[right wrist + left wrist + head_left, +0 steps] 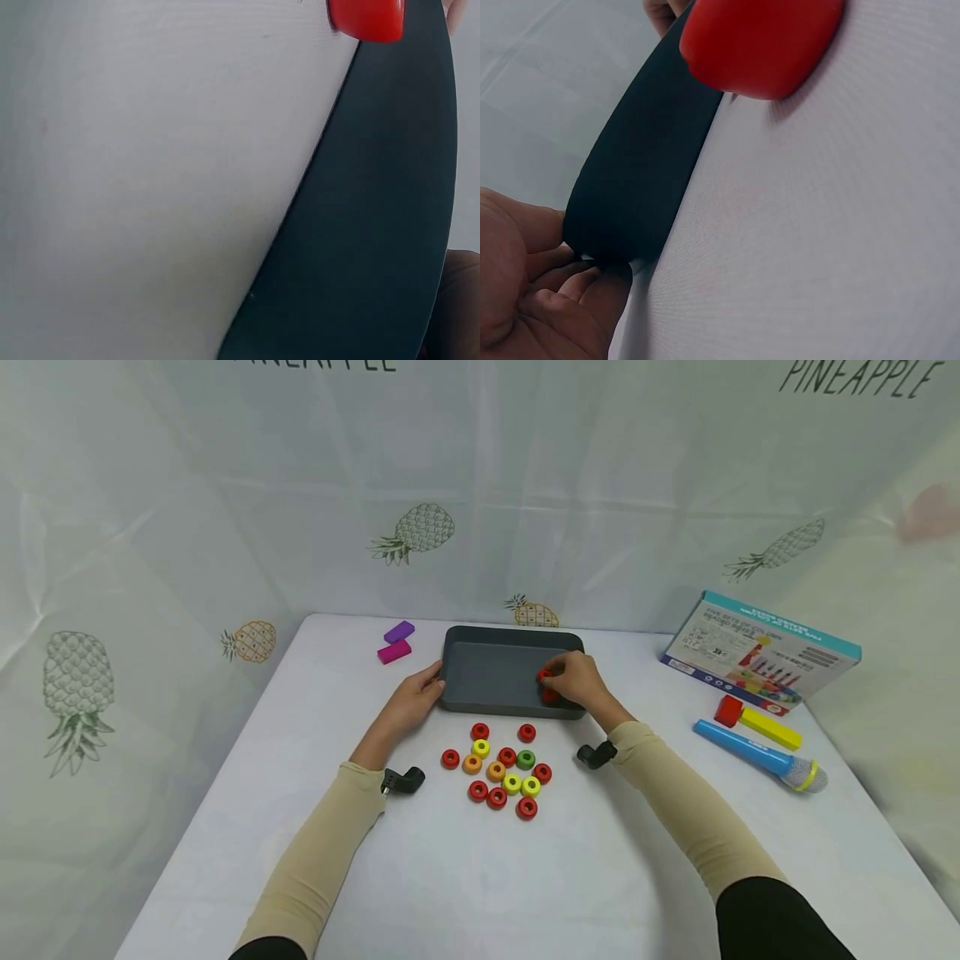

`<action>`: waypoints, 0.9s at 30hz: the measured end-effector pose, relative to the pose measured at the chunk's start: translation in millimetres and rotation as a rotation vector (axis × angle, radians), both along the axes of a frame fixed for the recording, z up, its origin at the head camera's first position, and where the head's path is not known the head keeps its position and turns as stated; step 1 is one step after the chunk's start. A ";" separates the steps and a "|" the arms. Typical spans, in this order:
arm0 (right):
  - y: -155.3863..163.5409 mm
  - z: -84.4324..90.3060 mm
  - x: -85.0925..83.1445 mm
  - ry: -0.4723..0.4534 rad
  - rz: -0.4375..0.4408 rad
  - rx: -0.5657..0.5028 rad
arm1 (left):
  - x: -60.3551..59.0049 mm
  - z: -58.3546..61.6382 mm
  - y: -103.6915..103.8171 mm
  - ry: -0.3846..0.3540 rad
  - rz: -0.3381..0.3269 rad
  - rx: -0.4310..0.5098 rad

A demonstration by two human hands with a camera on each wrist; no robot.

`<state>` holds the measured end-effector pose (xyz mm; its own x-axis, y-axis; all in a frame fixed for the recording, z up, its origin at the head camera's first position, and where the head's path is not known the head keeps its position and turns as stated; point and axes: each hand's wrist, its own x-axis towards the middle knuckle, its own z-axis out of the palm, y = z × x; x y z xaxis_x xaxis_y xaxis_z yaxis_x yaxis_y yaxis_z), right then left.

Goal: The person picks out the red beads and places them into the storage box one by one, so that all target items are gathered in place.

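One red ring (544, 675), pinched in the right hand's (576, 682) grip at the tray's (483, 672) right end (head view), looks light, stiff, best held by its rim. Left wrist: left hand's (547, 289) grip clasps the tray's left end. Right wrist: pinch hidden.

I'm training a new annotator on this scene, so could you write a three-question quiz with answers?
1. Open question: Which grip holds the edge of the grey tray?
2. True or false: The blue microphone lies to the right of the tray, seen from the head camera.
3. Multiple choice: In the group lying in front of the tray, what colour is the ring that has no match?
A) orange
B) green
C) yellow

Key:
1. The left grip.
2. True.
3. B.
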<state>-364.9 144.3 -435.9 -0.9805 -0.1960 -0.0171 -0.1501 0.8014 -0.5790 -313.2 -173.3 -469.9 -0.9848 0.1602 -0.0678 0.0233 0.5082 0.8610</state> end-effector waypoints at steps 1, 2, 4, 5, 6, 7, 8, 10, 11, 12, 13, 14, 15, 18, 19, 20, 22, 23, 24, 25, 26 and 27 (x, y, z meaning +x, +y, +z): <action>0.3 -0.2 0.5 -0.002 0.000 -0.001 | 0.3 -0.4 0.3 -0.001 0.002 0.002; 0.6 -0.4 1.0 -0.001 0.000 -0.002 | 0.3 -1.0 0.5 -0.002 0.003 0.002; 1.4 -1.0 2.0 0.000 0.000 -0.007 | 0.5 -1.8 1.0 -0.002 0.002 0.007; 1.8 -1.3 2.6 0.003 0.002 -0.008 | 0.6 -2.2 1.1 -0.002 0.000 0.009; 2.3 -1.8 3.1 0.006 0.003 -0.010 | 0.9 -2.4 1.2 -0.001 -0.002 0.011; 2.8 -2.3 3.5 0.009 0.003 -0.010 | 1.1 -2.5 1.3 0.001 -0.005 0.014; 3.3 -2.8 3.7 0.016 0.005 -0.009 | 0.8 -3.1 1.3 0.006 -0.009 0.013; 4.3 -3.7 4.2 0.028 0.007 -0.008 | 0.9 -3.6 1.3 0.013 -0.015 0.011; 4.8 -3.8 4.4 0.034 0.008 -0.006 | 0.7 -4.0 1.2 0.017 -0.017 0.011; 5.2 -3.9 4.6 0.038 0.008 -0.006 | 0.7 -4.3 1.1 0.020 -0.020 0.010; 5.5 -3.6 5.2 0.044 0.010 -0.003 | 0.6 -4.6 1.1 0.023 -0.024 0.011; 5.6 -3.1 5.6 0.049 0.011 -0.002 | 0.4 -5.0 0.9 0.025 -0.025 0.010; 5.7 -2.3 6.3 0.051 0.012 -0.001 | 0.8 -4.7 0.8 0.023 -0.024 0.012; 5.7 1.4 8.7 0.059 0.013 -0.006 | 0.9 -4.2 0.7 0.016 -0.020 0.016; 5.9 2.8 9.8 0.062 0.012 -0.010 | 0.7 -4.2 0.6 0.014 -0.017 0.017; 6.4 4.3 10.9 0.063 0.009 -0.015 | 0.8 -4.0 0.5 0.011 -0.016 0.015; 8.8 6.8 12.9 0.069 0.009 -0.030 | 0.7 -3.6 0.6 0.013 -0.016 0.007; 10.0 8.1 13.9 0.074 0.008 -0.040 | 0.7 -3.2 0.5 0.010 -0.014 0.004; 11.2 9.5 15.1 0.081 0.010 -0.047 | 0.7 -2.8 0.2 0.011 -0.016 -0.002; 12.3 10.9 16.0 0.088 0.013 -0.051 | 0.6 -2.4 0.0 0.012 -0.014 -0.005; 13.4 12.1 16.9 0.094 0.015 -0.060 | 0.7 -1.8 -0.2 0.011 -0.014 -0.009; 14.2 13.4 17.9 0.100 0.017 -0.068 | 0.7 -1.5 -0.4 0.010 -0.012 -0.012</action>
